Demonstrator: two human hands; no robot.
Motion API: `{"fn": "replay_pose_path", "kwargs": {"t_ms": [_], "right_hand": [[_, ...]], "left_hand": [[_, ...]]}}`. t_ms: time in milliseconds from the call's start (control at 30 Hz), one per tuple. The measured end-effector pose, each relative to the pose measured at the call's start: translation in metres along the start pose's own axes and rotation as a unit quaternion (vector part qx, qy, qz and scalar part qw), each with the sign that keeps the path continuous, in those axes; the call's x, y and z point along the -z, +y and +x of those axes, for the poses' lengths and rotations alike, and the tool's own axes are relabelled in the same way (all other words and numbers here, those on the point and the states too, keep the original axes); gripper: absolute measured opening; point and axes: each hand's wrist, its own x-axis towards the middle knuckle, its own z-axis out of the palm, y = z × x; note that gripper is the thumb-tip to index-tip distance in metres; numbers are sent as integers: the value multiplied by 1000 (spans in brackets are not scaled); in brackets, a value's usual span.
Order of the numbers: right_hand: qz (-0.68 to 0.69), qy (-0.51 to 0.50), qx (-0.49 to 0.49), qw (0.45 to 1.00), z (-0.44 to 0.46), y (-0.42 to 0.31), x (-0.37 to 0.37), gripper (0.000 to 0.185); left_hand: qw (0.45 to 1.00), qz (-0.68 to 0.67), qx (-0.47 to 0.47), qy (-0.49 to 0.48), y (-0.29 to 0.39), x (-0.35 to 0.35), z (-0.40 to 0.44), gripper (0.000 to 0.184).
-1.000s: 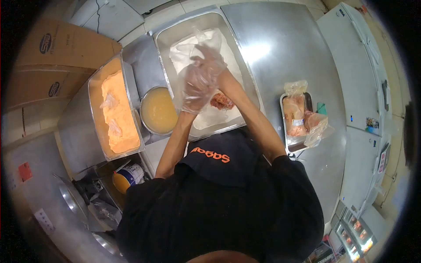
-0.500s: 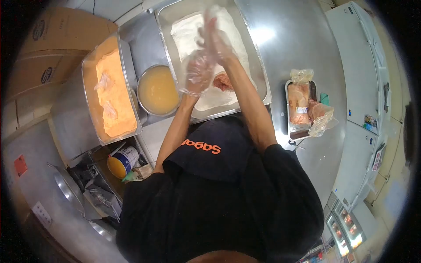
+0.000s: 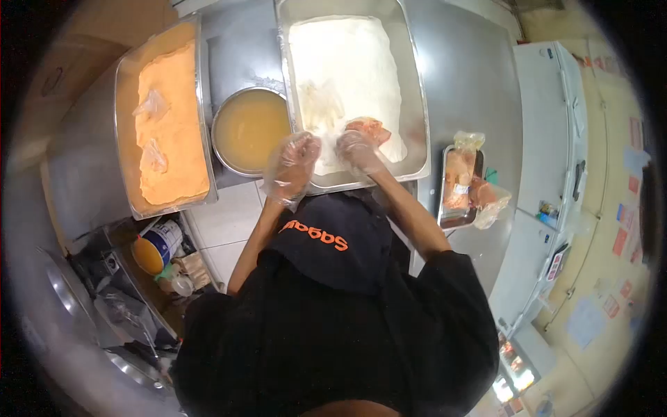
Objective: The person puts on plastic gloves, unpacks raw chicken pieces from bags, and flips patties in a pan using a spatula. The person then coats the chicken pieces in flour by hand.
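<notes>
Frame centre: gloved left hand [image 3: 294, 165] and right hand [image 3: 359, 152], curled, apart, grip unclear; meat [image 3: 377, 131] beside right. Below, dark cloth [image 3: 347, 271] reads "Saga…" in orange.

We read "Saga…", its end curving out of sight, in orange upside-down letters [image 3: 316, 234] on the dark cap [image 3: 342, 243].

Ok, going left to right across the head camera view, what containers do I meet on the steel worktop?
Orange-powder pan, round bowl of yellowish liquid, white-powder pan, small tray of packaged meat.
</notes>
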Motion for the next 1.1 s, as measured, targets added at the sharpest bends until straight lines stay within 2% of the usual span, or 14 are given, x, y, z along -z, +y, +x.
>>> {"fn": "replay_pose_path", "kwargs": {"t_ms": [33, 100, 167, 233, 267, 433, 500, 633, 700, 733, 767, 833, 933, 1100], "right_hand": [[46, 47, 2, 998, 1, 6, 7, 35], [239, 88, -33, 966, -4, 19, 14, 34], [401, 68, -100, 908, -13, 21, 14, 38], [605, 71, -183, 772, -21, 12, 33, 42], [456, 99, -235, 853, -24, 4, 48, 46], [517, 251, -201, 793, -14, 32, -38, 39], [559, 139, -238, 782, -17, 36, -16, 41], [653, -26, -236, 719, -14, 51, -2, 47], [775, 225, -224, 547, -2, 39, -19, 49], [881, 208, -181, 384, 2, 34, 3, 47], [884, 211, -180, 375, 3, 33, 20, 47], [976, 160, -57, 139, 4, 35, 41, 41], [942, 208, -58, 258, 4, 36, 41, 47], [856, 291, -122, 409, 16, 23, 31, 47]], "left_hand": [[995, -78, 51, 22, 27, 0, 7, 29], [945, 200, 129, -223, 71, 6, 18, 34], [958, 161, 136, -193, 73, -12, 12, 30], [967, 203, -99, -116, 62, -35, 12, 40], [972, 177, -131, -78, 51, -48, 17, 41], [918, 330, -214, 46, 22, -70, 47, 48], [940, 261, -204, 80, 39, -67, 56, 41], [806, 412, -423, 41, 47, -67, 73, 26], [811, 414, -413, 7, 39, -76, 79, 24], [819, 412, -399, -24, 37, -79, 80, 22], [814, 418, -402, -31, 38, -79, 80, 22], [812, 329, -477, -64, 41, -78, 82, 22], [911, 244, -324, -79, 40, -74, 78, 23], [908, 266, -306, -102, 49, -76, 83, 21]]}}
